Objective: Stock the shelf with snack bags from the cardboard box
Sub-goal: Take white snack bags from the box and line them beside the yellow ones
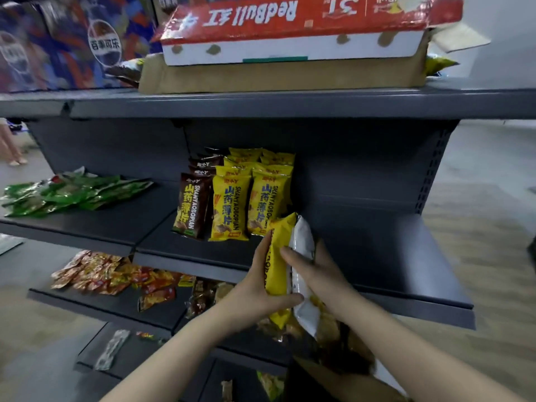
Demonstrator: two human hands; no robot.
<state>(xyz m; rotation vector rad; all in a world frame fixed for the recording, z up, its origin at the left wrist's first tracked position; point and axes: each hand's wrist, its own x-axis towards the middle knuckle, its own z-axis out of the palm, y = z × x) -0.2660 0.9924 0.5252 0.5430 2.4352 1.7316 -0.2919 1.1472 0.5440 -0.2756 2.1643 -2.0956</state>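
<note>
- Several green bags (72,192) are lying flat at the left of the middle shelf (377,271).
- Red-orange packets (116,277) are lying scattered one level below.
- Brown bags (193,204) and yellow bags (249,201) are standing upright in rows, mid-shelf.
- Left hand (261,285) is gripping a yellow snack bag (278,256), thumb crossing beneath it.
- Right hand (316,274) is clasping a white-backed bag (303,239), pressing it against the yellow one, just right of the rows.
- Cardboard box (333,381) is showing at bottom right.

Snack bags (232,204) stand on the shelf (362,242), right of flat packets (72,192).
</note>
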